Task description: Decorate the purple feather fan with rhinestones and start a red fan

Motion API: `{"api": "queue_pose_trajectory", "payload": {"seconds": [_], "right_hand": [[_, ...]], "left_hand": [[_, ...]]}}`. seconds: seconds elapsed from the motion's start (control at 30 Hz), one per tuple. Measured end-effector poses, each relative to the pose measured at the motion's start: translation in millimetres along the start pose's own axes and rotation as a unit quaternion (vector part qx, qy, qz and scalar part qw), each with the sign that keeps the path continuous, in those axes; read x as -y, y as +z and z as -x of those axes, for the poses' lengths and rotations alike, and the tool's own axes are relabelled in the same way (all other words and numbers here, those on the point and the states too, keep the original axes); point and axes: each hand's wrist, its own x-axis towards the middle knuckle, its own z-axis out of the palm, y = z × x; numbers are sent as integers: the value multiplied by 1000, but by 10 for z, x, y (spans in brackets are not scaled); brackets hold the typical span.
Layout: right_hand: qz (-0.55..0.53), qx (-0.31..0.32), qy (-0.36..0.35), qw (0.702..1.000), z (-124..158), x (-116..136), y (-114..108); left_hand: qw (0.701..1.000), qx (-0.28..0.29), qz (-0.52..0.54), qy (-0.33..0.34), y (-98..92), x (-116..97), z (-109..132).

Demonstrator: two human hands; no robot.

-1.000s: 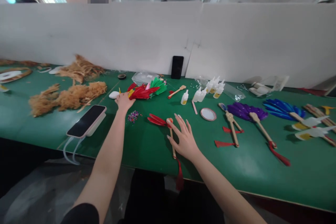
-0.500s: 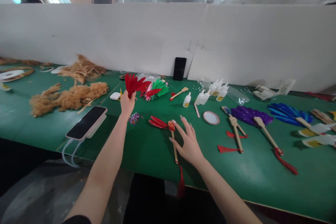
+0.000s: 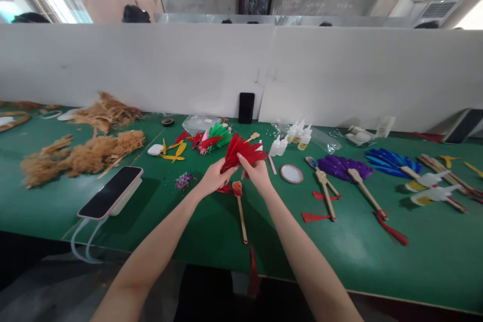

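Observation:
A fanned bunch of red feathers [image 3: 241, 152] is held up over the middle of the table. My left hand [image 3: 216, 178] is closed round its lower end. On the other side, my right hand [image 3: 258, 173] pinches the feathers with the thumb in front; its other fingers are partly hidden. Just below lies a wooden fan handle [image 3: 242, 219] with a reddish patch at its head and a red tassel [image 3: 253, 274] hanging over the table edge. Loose red feathers [image 3: 225, 189] beside that head are mostly covered by my left hand.
Several white glue bottles [image 3: 279, 146] stand behind a small round dish [image 3: 292, 174]. Purple [image 3: 345, 167] and blue feather fans [image 3: 392, 162] lie to the right. At left are brown fibre [image 3: 90, 153], a phone [image 3: 111, 191] with a cable and coloured beads [image 3: 183, 180]. Another phone [image 3: 246, 108] leans on the white partition.
My left hand has brought the red feathers rightward and nearer, over the handle. My right hand has left the handle, moved up and closed on the feathers. The view has tilted up slightly.

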Motion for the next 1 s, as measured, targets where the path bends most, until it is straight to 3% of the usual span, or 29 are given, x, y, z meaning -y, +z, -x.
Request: {"api": "queue_pose_trajectory", "payload": {"seconds": [0.23,0.5,0.67,0.8,1.0], "right_hand": [[-46,0,-16,999,33,-99,-41],[-94,-9,-35,995,75,-32,-12],[-131,-18,-15,991,71,-45,-11],[-161,-31,-2,986,47,-69,-28],[-129,-70,-7,989,-4,-102,-137]], "left_hand": [[995,49,69,-53,-127,34,-49],[965,-86,244,-47,91,19,-34],[947,-120,295,-44,164,-90,-86],[958,-109,264,-26,132,-236,-166],[994,-66,91,14,129,-358,-229]]}}
